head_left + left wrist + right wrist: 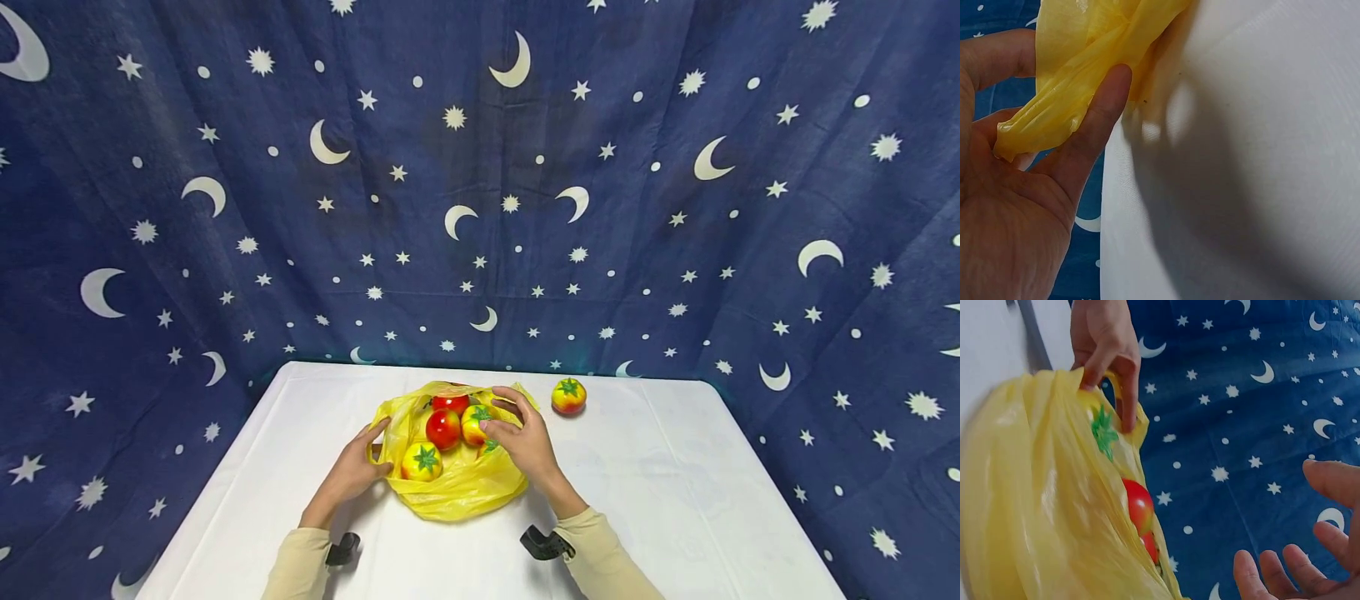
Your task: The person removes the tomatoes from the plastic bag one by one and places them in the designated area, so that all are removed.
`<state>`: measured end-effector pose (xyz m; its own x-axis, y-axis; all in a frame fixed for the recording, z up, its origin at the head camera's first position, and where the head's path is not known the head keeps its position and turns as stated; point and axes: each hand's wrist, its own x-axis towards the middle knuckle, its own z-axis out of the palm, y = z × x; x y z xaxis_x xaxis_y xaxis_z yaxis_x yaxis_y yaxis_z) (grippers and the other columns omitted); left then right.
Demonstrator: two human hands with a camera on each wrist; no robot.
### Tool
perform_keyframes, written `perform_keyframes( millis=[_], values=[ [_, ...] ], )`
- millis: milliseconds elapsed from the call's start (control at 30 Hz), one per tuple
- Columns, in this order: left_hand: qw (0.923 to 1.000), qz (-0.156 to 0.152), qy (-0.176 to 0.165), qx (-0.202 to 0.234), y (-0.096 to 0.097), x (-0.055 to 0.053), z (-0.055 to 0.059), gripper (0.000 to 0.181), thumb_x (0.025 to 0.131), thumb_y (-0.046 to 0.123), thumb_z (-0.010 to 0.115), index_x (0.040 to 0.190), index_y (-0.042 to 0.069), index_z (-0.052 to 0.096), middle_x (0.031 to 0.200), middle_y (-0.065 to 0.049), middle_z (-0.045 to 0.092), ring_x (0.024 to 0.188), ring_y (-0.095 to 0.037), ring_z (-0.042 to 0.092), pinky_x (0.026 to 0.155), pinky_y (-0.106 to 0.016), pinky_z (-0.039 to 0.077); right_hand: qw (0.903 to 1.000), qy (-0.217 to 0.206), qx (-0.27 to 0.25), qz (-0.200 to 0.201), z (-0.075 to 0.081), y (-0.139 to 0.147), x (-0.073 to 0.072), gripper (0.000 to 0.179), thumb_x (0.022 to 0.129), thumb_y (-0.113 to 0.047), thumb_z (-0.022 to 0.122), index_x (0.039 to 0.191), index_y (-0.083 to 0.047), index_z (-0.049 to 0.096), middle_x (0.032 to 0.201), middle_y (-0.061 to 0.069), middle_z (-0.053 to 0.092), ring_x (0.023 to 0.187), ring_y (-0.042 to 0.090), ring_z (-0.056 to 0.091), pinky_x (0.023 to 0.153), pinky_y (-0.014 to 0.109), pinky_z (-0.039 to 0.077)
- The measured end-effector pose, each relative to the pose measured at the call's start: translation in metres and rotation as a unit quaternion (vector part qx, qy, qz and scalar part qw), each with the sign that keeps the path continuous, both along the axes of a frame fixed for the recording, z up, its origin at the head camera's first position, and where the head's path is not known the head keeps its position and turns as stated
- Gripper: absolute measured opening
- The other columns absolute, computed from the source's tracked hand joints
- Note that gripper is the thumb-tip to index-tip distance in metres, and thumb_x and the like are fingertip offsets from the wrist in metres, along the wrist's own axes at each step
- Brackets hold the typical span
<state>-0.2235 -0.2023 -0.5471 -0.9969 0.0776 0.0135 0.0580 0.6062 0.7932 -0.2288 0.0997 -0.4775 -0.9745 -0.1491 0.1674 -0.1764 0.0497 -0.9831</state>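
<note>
Head view shows a yellow plastic bag (459, 502) between the two hands, near the middle of the table. The left hand (352, 468) is at its left end, pinching the rim between thumb and fingers, as the left wrist view also shows. The right hand (529, 443) is over the bag's right side, its fingers loosely bent and apart, holding nothing; the right wrist view shows them spread beside the bag.

The bag's mouth faces up, and its longer span runs from left to right. Inside, a red ball-shaped fruit (443, 428) lies near the middle, with another red fruit (450, 403) just behind it. A yellow-and-red fruit (420, 463) sits at the front left, its green leafy top upward; a similar one (472, 428) lies beside the right thumb. Beyond the right hand, apart from the bag, a loose fruit (568, 397) rests with its green top up.

White cloth (667, 492) covers the table. Beige sleeves (298, 563) and black wrist devices (343, 550) show on both arms. Dark blue fabric (420, 250), printed with pale moons, stars and dots, surrounds the far side and both flanks.
</note>
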Motion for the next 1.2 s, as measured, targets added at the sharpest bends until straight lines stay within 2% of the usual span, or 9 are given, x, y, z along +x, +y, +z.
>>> perform_keyframes(
  millis=[133, 300, 567, 900, 1200],
  values=[
    [1.0, 0.002, -0.001, 0.009, 0.001, 0.0, -0.001, 0.085, 0.075, 0.001, 0.075, 0.151, 0.01, 0.039, 0.155, -0.022, 0.035, 0.115, -0.035, 0.064, 0.098, -0.049, 0.049, 0.9999, -0.008, -0.001, 0.011, -0.005, -0.011, -0.001, 0.057, 0.085, -0.005, 0.072, 0.138, -0.005, 0.051, 0.144, 0.019, 0.049, 0.134, 0.039, 0.047, 0.101, 0.035, 0.05],
    [0.9999, 0.002, -0.001, 0.013, 0.001, -0.001, -0.001, 0.085, 0.074, 0.001, 0.076, 0.151, 0.009, 0.039, 0.156, -0.021, 0.035, 0.115, -0.034, 0.064, 0.098, -0.047, 0.049, 0.9995, -0.008, 0.005, 0.031, -0.01, -0.023, 0.001, 0.055, 0.085, -0.007, 0.073, 0.136, -0.006, 0.053, 0.144, 0.017, 0.05, 0.133, 0.04, 0.046, 0.1, 0.034, 0.051],
    [0.9999, 0.003, 0.004, 0.014, 0.001, -0.001, -0.001, 0.085, 0.074, 0.001, 0.076, 0.151, 0.01, 0.04, 0.156, -0.021, 0.035, 0.114, -0.032, 0.065, 0.098, -0.046, 0.048, 0.9974, 0.005, 0.042, 0.058, -0.02, -0.039, 0.006, 0.055, 0.086, -0.014, 0.074, 0.136, -0.002, 0.052, 0.143, 0.018, 0.05, 0.128, 0.042, 0.051, 0.103, 0.05, 0.046],
    [0.9999, 0.006, -0.009, 0.009, 0.001, 0.0, 0.0, 0.085, 0.075, 0.002, 0.076, 0.151, 0.011, 0.039, 0.156, -0.02, 0.035, 0.116, -0.034, 0.063, 0.102, -0.051, 0.046, 0.9946, -0.021, 0.075, 0.069, -0.031, -0.056, 0.005, 0.055, 0.084, -0.015, 0.076, 0.134, -0.008, 0.055, 0.138, 0.019, 0.054, 0.126, 0.04, 0.053, 0.102, 0.048, 0.048],
    [0.9999, 0.002, 0.003, 0.013, 0.001, 0.001, 0.001, 0.084, 0.074, 0.0, 0.076, 0.15, 0.008, 0.04, 0.155, -0.021, 0.036, 0.112, -0.034, 0.065, 0.099, -0.049, 0.048, 0.9912, -0.009, 0.113, 0.069, -0.042, -0.063, 0.007, 0.057, 0.082, -0.014, 0.078, 0.134, -0.008, 0.057, 0.133, 0.017, 0.059, 0.12, 0.036, 0.057, 0.098, 0.047, 0.05]
  ],
)
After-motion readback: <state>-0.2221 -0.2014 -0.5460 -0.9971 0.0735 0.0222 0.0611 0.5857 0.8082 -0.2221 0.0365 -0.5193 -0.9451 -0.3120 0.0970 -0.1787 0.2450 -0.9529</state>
